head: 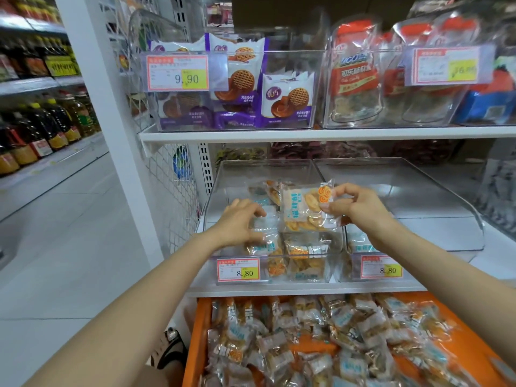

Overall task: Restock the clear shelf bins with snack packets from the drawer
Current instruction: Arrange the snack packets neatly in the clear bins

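A clear shelf bin [212, 208] on the lower shelf holds several clear biscuit packets. My right hand [357, 208] pinches one snack packet [305, 208] by its right edge and holds it upright over the bin. My left hand [241, 223] reaches into the bin's left side, its fingers curled round packets [265, 233] lying there. Below the shelf an open orange drawer [196, 344] is full of the same snack packets [335, 344]. A second clear bin [418, 233] to the right holds only a few packets at its front.
Price tags marked 8.80 [238, 270] hang on both lower bins. The shelf above carries bins of purple cookie packs [251, 88] and red-labelled bags [354, 74]. A white shelf post [111, 135] stands at left, with an aisle of oil bottles [42, 127] beyond.
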Demonstrator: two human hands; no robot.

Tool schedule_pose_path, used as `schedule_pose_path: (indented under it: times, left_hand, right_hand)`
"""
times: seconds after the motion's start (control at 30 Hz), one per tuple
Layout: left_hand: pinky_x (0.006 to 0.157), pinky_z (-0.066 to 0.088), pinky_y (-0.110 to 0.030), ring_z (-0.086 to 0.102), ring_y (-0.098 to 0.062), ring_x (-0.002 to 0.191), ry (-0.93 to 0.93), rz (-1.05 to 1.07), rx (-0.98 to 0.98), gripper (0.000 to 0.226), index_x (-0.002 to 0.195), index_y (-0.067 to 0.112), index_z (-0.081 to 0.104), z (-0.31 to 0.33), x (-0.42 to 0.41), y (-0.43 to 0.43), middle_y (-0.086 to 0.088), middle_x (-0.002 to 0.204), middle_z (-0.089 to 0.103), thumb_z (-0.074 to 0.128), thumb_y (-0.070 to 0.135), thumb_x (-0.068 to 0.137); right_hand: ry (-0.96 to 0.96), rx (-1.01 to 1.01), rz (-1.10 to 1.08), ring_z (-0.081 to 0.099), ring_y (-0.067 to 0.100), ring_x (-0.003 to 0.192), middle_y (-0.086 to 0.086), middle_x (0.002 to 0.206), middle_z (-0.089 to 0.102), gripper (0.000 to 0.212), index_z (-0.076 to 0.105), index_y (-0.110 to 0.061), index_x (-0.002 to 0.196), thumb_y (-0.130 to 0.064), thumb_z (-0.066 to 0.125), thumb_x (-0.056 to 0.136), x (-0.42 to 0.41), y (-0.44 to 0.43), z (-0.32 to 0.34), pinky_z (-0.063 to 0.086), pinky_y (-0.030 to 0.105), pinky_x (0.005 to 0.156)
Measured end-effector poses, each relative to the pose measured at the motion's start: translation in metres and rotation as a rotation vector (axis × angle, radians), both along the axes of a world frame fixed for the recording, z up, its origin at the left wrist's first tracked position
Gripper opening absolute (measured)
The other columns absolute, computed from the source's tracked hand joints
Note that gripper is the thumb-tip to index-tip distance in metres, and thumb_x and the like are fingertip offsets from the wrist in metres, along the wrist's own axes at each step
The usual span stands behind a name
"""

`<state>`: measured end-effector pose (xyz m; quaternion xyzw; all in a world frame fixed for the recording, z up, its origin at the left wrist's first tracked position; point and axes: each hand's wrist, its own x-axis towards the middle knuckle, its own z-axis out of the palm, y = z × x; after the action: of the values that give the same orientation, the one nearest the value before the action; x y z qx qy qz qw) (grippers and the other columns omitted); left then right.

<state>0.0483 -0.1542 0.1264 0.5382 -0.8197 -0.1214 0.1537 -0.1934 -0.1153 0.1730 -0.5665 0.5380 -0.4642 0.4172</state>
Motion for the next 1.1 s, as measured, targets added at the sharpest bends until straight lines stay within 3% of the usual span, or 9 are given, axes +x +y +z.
schedule_pose_path:
  times: [0.1,0.27,0.37,0.5,0.63,0.83,0.93,1.0,1.1]
  left_hand:
    - [0.074,0.044,-0.008,0.058,-0.008,0.094,0.644,-0.042,0.364,0.04,0.12,0.014,0.053,0.024,0.002,0.016,-0.002,0.109,0.062,0.068,0.016,0.083]
    - [0.057,0.043,-0.008,0.057,0.002,0.064,0.798,0.001,0.322,0.021,0.094,0.015,0.056,0.032,-0.003,0.025,0.0,0.079,0.059,0.065,0.0,0.083]
    - [0.061,0.048,-0.009,0.058,0.007,0.059,0.688,-0.004,0.229,0.016,0.09,0.01,0.06,0.039,0.013,0.022,-0.002,0.077,0.06,0.064,-0.004,0.082]
    - [0.06,0.047,-0.009,0.06,0.006,0.058,0.494,-0.026,0.203,0.014,0.097,-0.001,0.063,0.037,0.025,0.019,-0.005,0.075,0.061,0.063,-0.005,0.083]
    - [0.055,0.043,-0.007,0.057,0.008,0.055,0.488,0.018,0.13,0.014,0.097,-0.002,0.064,0.04,0.032,0.016,-0.002,0.073,0.06,0.064,-0.004,0.083]
    - [0.062,0.047,-0.012,0.06,-0.001,0.062,0.333,0.018,0.1,0.013,0.096,0.007,0.065,0.033,0.028,0.012,-0.006,0.08,0.064,0.068,0.006,0.083]
    - [0.075,0.05,-0.022,0.064,-0.009,0.072,0.201,0.026,0.082,0.015,0.098,0.012,0.067,0.031,0.029,0.01,-0.004,0.085,0.069,0.069,0.011,0.083]
    - [0.07,0.046,-0.012,0.064,-0.009,0.074,0.153,0.012,0.085,0.014,0.098,0.015,0.068,0.03,0.028,0.011,-0.005,0.089,0.071,0.068,0.013,0.084]
    - [0.065,0.043,-0.009,0.064,-0.013,0.081,0.088,-0.033,0.14,0.018,0.102,0.014,0.067,0.022,0.019,0.015,-0.006,0.095,0.069,0.068,0.014,0.084]
  right_hand:
    - [-0.059,0.011,0.022,0.052,0.015,0.055,0.01,0.071,0.062,0.019,0.057,-0.004,0.087,0.001,0.072,0.076,0.005,0.0,-0.002,0.044,0.018,0.042]
    - [-0.054,0.013,0.108,0.059,0.012,0.057,0.01,0.075,0.064,0.024,0.056,-0.007,0.095,0.002,0.07,0.078,0.017,0.002,-0.003,0.05,0.019,0.045]
    - [0.058,-0.053,0.088,0.06,0.014,0.07,0.007,0.082,0.066,0.032,0.054,-0.011,0.107,-0.001,0.07,0.081,0.015,0.0,-0.003,0.052,0.016,0.053]
    - [0.204,-0.126,0.113,0.057,0.014,0.069,0.004,0.081,0.065,0.023,0.058,-0.019,0.093,-0.003,0.069,0.082,0.014,-0.003,-0.008,0.05,0.014,0.054]
    - [0.354,-0.181,0.168,0.059,0.015,0.075,0.001,0.084,0.068,0.02,0.062,-0.02,0.093,-0.007,0.071,0.081,0.021,-0.004,-0.014,0.054,0.032,0.069]
    - [0.504,-0.293,0.26,0.054,0.002,0.072,-0.001,0.092,0.067,0.034,0.062,-0.023,0.104,-0.012,0.077,0.076,0.047,-0.016,-0.019,0.041,0.007,0.067]
    - [0.562,-0.241,0.334,0.05,0.007,0.07,0.002,0.098,0.061,0.055,0.054,-0.024,0.122,-0.015,0.079,0.074,0.062,-0.023,-0.025,0.041,0.013,0.067]
    - [0.609,-0.206,0.341,0.049,0.007,0.069,-0.002,0.096,0.057,0.061,0.051,-0.027,0.125,-0.018,0.081,0.072,0.067,-0.029,-0.028,0.041,0.019,0.067]
    - [0.8,-0.183,0.414,0.053,0.012,0.07,-0.009,0.077,0.055,0.038,0.064,-0.022,0.107,-0.02,0.08,0.073,0.068,-0.034,-0.035,0.042,0.025,0.066]
